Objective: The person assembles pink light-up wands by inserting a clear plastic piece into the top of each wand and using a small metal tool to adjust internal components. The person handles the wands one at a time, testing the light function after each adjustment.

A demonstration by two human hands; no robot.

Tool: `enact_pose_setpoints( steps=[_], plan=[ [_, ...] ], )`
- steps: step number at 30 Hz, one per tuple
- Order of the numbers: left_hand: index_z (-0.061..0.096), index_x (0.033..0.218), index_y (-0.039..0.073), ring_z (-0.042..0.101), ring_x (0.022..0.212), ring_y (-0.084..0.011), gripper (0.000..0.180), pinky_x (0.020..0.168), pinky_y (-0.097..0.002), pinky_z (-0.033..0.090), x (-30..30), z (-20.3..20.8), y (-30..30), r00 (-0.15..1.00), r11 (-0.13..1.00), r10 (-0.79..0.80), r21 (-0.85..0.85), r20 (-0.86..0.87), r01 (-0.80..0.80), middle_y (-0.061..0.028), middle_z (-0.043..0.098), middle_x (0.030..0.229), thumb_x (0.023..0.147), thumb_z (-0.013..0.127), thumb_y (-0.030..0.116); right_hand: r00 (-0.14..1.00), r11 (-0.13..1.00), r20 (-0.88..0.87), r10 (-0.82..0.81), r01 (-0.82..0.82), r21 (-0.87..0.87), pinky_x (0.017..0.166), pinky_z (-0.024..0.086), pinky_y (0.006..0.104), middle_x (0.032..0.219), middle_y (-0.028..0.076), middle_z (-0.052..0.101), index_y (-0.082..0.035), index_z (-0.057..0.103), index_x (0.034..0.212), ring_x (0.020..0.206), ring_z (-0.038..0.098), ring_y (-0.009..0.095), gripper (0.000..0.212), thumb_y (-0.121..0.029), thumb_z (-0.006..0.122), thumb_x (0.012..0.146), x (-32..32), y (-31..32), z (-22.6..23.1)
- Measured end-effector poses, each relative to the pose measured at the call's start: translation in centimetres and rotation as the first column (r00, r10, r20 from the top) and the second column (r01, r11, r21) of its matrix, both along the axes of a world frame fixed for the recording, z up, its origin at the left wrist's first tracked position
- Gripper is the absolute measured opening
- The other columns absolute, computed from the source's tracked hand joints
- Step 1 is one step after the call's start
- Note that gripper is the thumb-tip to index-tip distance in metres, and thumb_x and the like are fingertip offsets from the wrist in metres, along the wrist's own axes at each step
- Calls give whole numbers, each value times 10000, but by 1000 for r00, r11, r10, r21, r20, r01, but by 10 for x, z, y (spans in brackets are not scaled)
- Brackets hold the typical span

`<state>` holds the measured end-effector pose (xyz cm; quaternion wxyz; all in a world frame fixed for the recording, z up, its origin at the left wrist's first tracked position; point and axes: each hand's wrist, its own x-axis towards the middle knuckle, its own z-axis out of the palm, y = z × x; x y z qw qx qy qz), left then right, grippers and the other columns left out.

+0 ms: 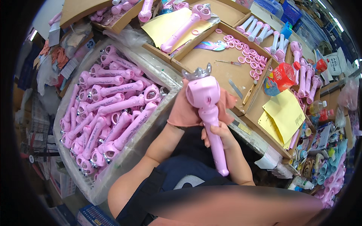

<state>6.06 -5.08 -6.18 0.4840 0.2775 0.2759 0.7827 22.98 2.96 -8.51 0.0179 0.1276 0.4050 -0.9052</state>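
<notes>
A pink toy wand (pixel 213 128) with a faceted round head and a silver crown is upright in front of me, its head up and its handle pointing down towards my lap. My right hand (pixel 222 135) is wrapped round the handle below the head. My left hand (pixel 175 132) holds a salmon-coloured cloth (pixel 184 109) behind and against the wand's head; the cloth covers its fingers. To my left, a plastic-lined crate (pixel 83 187) holds a heap of similar pink wands (pixel 124 100).
Ahead stands a cardboard tray (pixel 203 62) with pink rings (pixel 245 51), a screwdriver (pixel 228 62) and a brush (pixel 249 94). Another wand (pixel 183 32) lies on yellow paper (pixel 154 30). More yellow sheets (pixel 283 116), a red-labelled bottle (pixel 281 79) and standing wands (pixel 306 81) are at right.
</notes>
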Motion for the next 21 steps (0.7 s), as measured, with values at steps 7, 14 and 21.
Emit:
enact_pose_setpoints(
  steps=[7,14,21],
  plan=[
    [556,1201,50,627,994,-252,504,883,-365,527,2,11,4,914,978,207,-102,350,-182,-98,634,1124,1019,446,507,911,562,279,-304,-65,825,583,524,412,739,198,667,20,505,1056,664,698,317,504,-464,613,967,2,-23,-11],
    [418,1354,95,645,1016,-231,531,975,-400,501,0,13,-3,904,975,102,-223,415,-8,-107,612,1238,1057,365,532,916,425,271,-294,-128,896,668,527,505,792,284,664,19,492,1092,770,657,500,534,-465,654,934,8,-35,6],
    [464,1153,-100,599,908,-387,470,784,-493,466,28,29,-28,-31,444,143,92,-989,-891,-226,574,1018,813,682,139,932,541,246,-266,-67,838,589,526,384,721,175,660,19,518,1070,618,684,279,460,-403,652,944,1,-22,6]
  ],
)
